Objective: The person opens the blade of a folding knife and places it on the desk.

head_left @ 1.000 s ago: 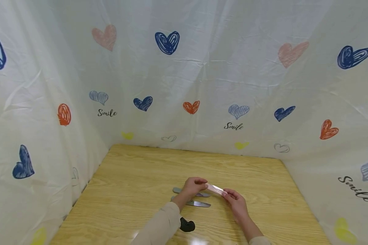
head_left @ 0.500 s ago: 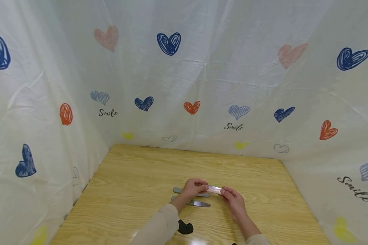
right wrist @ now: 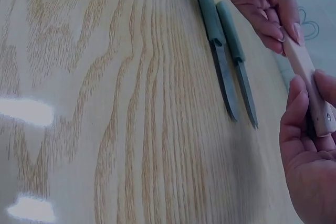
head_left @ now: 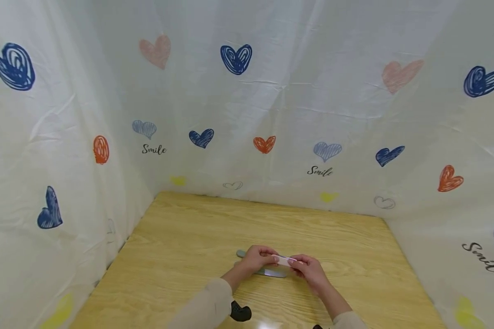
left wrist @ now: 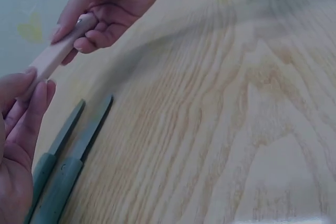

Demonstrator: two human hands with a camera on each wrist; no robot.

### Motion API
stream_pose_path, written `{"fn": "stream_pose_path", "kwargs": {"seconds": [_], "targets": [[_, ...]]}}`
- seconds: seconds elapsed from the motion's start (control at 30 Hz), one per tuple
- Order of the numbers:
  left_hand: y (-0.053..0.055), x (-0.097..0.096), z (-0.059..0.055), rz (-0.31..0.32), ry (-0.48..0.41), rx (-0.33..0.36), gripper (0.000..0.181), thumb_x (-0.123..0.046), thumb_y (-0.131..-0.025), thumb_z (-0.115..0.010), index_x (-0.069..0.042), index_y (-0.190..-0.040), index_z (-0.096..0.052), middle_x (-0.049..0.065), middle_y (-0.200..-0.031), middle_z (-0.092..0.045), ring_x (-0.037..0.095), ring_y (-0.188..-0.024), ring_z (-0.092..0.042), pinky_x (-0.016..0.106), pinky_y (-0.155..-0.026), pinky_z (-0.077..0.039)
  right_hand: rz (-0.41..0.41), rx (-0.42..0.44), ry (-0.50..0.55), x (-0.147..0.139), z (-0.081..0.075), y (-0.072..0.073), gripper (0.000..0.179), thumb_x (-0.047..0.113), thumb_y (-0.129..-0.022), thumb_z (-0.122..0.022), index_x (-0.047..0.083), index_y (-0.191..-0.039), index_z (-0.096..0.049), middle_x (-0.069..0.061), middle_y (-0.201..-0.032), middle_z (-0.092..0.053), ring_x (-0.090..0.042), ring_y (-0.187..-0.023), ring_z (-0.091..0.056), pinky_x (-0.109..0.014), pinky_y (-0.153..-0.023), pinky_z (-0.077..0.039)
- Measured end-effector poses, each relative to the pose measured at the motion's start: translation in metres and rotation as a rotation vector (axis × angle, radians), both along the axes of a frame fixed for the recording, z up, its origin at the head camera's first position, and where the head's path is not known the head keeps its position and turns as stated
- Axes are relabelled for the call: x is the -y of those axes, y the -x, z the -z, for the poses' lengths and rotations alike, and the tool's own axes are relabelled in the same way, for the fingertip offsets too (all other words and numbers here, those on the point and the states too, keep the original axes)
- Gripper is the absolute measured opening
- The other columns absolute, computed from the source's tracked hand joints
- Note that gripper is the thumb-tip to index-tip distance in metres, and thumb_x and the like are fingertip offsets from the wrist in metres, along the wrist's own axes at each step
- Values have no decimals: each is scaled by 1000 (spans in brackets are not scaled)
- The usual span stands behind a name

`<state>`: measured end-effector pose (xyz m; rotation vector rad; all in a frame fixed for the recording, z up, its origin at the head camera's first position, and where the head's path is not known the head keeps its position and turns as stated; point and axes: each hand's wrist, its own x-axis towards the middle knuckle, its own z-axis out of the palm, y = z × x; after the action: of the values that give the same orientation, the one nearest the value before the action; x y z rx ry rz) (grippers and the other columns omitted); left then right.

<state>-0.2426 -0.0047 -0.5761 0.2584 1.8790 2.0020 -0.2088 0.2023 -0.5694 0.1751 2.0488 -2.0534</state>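
A slim pale pink handle (head_left: 283,261) with a small rivet near one end is held above the table between both hands. The left hand (head_left: 257,258) pinches one end between thumb and fingers; the right hand (head_left: 310,272) grips the rivet end the same way. Whether a blade is folded inside cannot be seen. Below lie two green-handled knives, side by side on the table: one knife (right wrist: 223,72) has a broader blade, the other knife (right wrist: 241,77) a narrower one. In the head view the left hand and forearm partly cover both.
The wood-grain table (head_left: 181,246) is enclosed by a white curtain (head_left: 214,105) printed with hearts and the word Smile. A black rounded thing (head_left: 240,313) shows beside the left sleeve. Glare (right wrist: 26,111) lies on the tabletop in the right wrist view.
The hands have come slightly closer together along the pink handle, so less of it shows. The head view has shifted a little. The knives lie as before.
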Motion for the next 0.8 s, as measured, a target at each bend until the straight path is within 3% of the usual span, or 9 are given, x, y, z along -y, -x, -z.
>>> {"fn": "stream_pose_path", "kwargs": {"seconds": [0.23, 0.47, 0.63, 0.8], "targets": [[-11, 14, 2, 5, -36, 29, 23, 0, -88, -67, 14, -106, -65, 23, -95, -72, 18, -80, -72, 38, -81, -61, -83, 8, 3, 10, -4, 0, 24, 13, -91, -67, -7, -104, -65, 4, -81, -66, -8, -75, -65, -21, -69, -57], [-20, 28, 0, 71, -55, 54, 20, 2, -87, -67, 14, -104, -64, 14, -87, -73, 19, -81, -72, 46, -87, -58, -243, 14, 5, 15, -5, -2, 10, 15, -92, -65, 5, -93, -69, 5, -87, -64, -8, -78, -64, -24, -74, -58], [-27, 34, -1, 106, -4, 19, 19, 2, -87, -67, 13, -103, -65, 19, -88, -73, 22, -83, -73, 49, -87, -57, -309, -43, -115, 24, -6, -2, 25, 19, -90, -68, -6, -95, -69, 5, -85, -66, -7, -76, -58, -20, -67, -53], [-33, 37, -2, 90, 22, 47, 20, 0, -86, -70, 10, -102, -66, 20, -89, -73, 25, -85, -73, 46, -85, -59, -296, -87, -195, 30, -5, -4, 27, 20, -89, -70, -6, -90, -71, 0, -89, -73, -7, -77, -58, -17, -62, -48]]}}
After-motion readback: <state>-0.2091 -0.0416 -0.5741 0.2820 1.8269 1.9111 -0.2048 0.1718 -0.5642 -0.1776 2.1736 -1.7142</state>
